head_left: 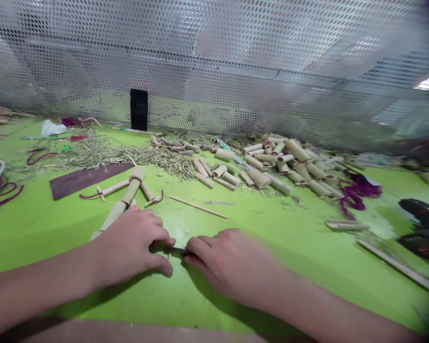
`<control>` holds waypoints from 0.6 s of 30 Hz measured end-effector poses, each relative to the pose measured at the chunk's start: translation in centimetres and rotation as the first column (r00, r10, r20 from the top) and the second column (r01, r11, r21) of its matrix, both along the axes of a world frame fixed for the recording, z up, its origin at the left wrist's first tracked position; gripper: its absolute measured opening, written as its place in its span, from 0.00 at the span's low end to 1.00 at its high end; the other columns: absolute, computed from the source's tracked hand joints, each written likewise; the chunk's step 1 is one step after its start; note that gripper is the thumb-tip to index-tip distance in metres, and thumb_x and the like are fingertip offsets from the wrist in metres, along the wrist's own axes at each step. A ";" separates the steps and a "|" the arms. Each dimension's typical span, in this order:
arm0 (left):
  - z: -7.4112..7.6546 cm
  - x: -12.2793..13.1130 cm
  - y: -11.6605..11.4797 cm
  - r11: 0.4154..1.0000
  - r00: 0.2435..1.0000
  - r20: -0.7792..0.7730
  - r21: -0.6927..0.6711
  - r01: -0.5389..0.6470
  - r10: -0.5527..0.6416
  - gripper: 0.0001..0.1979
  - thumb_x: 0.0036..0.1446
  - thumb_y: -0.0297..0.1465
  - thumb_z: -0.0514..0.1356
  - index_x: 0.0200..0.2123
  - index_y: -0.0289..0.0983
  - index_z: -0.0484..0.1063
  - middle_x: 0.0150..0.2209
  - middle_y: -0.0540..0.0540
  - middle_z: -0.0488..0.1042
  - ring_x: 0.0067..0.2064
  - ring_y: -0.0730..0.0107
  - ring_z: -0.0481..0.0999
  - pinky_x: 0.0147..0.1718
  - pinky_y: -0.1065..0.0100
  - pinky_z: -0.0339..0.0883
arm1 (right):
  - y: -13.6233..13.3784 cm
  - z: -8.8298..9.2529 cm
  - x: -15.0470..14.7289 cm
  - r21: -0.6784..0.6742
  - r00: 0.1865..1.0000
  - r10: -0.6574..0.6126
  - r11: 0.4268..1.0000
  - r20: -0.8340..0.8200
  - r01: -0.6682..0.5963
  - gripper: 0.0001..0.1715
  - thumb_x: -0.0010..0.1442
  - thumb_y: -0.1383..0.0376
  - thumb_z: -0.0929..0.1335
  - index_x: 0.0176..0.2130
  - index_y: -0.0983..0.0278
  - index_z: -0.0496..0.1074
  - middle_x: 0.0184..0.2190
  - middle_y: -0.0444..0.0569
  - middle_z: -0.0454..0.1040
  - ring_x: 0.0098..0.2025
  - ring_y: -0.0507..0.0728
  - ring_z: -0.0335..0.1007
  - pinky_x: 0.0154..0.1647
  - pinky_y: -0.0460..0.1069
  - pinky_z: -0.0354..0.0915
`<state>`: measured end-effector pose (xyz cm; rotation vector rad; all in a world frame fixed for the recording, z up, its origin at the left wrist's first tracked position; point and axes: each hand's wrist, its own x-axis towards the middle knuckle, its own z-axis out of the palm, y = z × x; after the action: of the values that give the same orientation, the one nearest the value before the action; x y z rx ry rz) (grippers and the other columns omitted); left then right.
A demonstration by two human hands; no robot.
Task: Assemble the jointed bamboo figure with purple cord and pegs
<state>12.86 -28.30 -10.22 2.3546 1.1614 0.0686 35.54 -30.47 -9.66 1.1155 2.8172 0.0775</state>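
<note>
L hand (128, 245) and R hand (232, 267) low on green counter (57, 247), fingers (196, 250) curled narrow on small dark tool (177, 251) held between them, near front edge. Bamboo tube frame (125, 200) w/ purple cord (89, 196) just beyond L hand; loose bamboo tubes (268, 166) and dried grass shreds (157, 159) further back, by perforated metal screen (200, 62).
</note>
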 end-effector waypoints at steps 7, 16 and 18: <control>0.2 0.0 -0.1 1.000 1.000 -0.003 0.003 -0.005 0.005 0.20 0.53 0.49 0.72 0.43 0.43 0.84 0.35 0.49 0.80 0.41 0.60 0.75 0.40 0.61 0.55 | 0.0 0.4 -0.1 -0.042 0.999 -0.010 0.999 0.031 0.011 0.10 0.71 0.60 0.67 0.37 0.60 0.72 0.27 0.41 0.80 0.22 0.55 0.72 0.25 0.54 0.38; 0.3 0.0 -0.2 1.000 1.000 0.009 0.007 -0.005 0.005 0.20 0.53 0.49 0.71 0.43 0.43 0.84 0.35 0.49 0.79 0.41 0.60 0.75 0.40 0.62 0.56 | 0.1 0.4 -0.1 -0.038 1.000 -0.011 0.999 0.024 0.012 0.09 0.71 0.60 0.67 0.37 0.60 0.72 0.26 0.41 0.80 0.21 0.55 0.71 0.25 0.54 0.37; 0.2 -0.1 -0.2 1.000 1.000 0.011 0.008 -0.005 0.005 0.20 0.53 0.49 0.71 0.43 0.43 0.84 0.35 0.49 0.79 0.41 0.60 0.74 0.40 0.62 0.55 | 0.1 0.4 0.0 -0.043 0.999 0.001 0.999 0.034 0.000 0.08 0.71 0.61 0.67 0.37 0.60 0.72 0.27 0.41 0.80 0.22 0.55 0.71 0.25 0.53 0.38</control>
<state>12.80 -28.55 -10.00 2.3553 1.1639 0.0877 35.51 -30.37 -9.22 1.0941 2.7758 0.0357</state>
